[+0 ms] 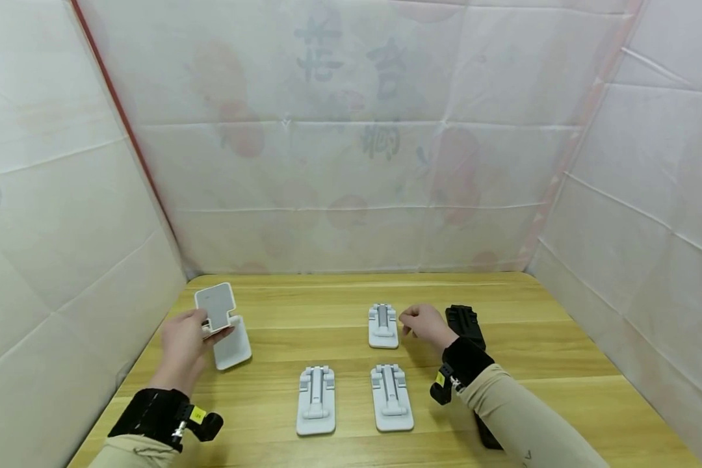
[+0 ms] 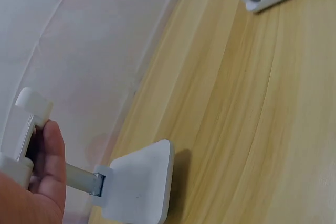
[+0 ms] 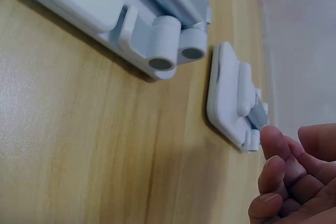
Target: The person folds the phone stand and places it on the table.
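My left hand (image 1: pixel 181 341) grips an unfolded white phone stand (image 1: pixel 216 304) by its upper holder, at the left of the table. In the left wrist view its square base (image 2: pixel 139 182) hangs from a hinged arm, close over the wood. Beside a folded white phone stand (image 1: pixel 383 333) at the back, my right hand (image 1: pixel 426 323) hovers with loosely bent fingers and nothing in them. The right wrist view has thumb and index finger apart, overlapping the edge of that stand (image 3: pixel 228 95).
Two more folded white phone stands, the left one (image 1: pixel 316 416) and the right one (image 1: pixel 393 413), lie nearer the front. A black folded stand (image 1: pixel 463 322) lies behind my right wrist; another black object (image 1: pixel 488 434) is partly hidden under the sleeve. Draped sheets (image 1: pixel 351 162) enclose the wooden table.
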`<action>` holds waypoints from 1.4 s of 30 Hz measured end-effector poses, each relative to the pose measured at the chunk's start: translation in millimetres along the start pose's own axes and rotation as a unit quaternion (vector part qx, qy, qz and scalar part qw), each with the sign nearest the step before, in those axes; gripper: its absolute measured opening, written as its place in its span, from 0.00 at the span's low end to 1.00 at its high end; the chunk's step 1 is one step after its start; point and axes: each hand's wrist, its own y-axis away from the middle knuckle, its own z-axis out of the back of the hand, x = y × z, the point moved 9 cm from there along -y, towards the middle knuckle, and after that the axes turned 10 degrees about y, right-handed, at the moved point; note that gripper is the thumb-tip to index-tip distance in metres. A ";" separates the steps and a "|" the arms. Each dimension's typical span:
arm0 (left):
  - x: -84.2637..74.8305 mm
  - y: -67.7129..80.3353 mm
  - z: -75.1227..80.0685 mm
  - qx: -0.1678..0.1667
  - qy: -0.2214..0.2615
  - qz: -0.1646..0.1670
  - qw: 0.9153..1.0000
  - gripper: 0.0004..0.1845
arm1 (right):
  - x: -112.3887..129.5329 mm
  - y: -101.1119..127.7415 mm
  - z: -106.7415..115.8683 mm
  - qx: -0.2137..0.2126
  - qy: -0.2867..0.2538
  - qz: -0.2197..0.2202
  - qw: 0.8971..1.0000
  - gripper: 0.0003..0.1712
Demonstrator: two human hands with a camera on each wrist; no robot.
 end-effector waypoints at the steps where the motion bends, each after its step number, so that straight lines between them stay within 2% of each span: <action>1: 1.3 0.5 -6.4 0.014 -0.004 0.000 1.000 0.30 | 1.3 0.4 0.6 0.001 0.000 0.001 1.000 0.18; 7: 8.6 7.2 -41.0 0.081 -0.039 0.003 0.996 0.29 | 9.6 4.9 4.2 0.008 -0.008 0.007 1.000 0.19; 13: 15.7 13.5 -70.1 0.129 -0.074 0.003 0.989 0.26 | 15.3 9.3 6.8 0.009 -0.009 0.015 1.000 0.19; 17: 20.2 17.4 -85.4 0.152 -0.113 -0.012 0.982 0.25 | 18.6 10.4 8.0 0.005 -0.002 0.022 1.000 0.19; 23: 24.5 21.6 -103.3 0.150 -0.167 -0.040 0.974 0.23 | 27.2 12.2 8.9 0.001 0.004 0.029 1.000 0.20; 28: 28.8 27.2 -115.8 0.151 -0.186 -0.043 0.970 0.19 | 35.7 14.1 9.7 -0.003 0.020 0.038 0.999 0.19; 33: 33.6 31.2 -126.0 0.149 -0.204 -0.048 0.966 0.16 | 41.0 13.4 5.4 0.002 0.009 0.047 0.999 0.19; 42: 47.9 36.5 -151.2 0.160 -0.224 -0.061 0.959 0.12 | 68.9 21.2 -12.6 0.056 -0.013 0.116 0.992 0.22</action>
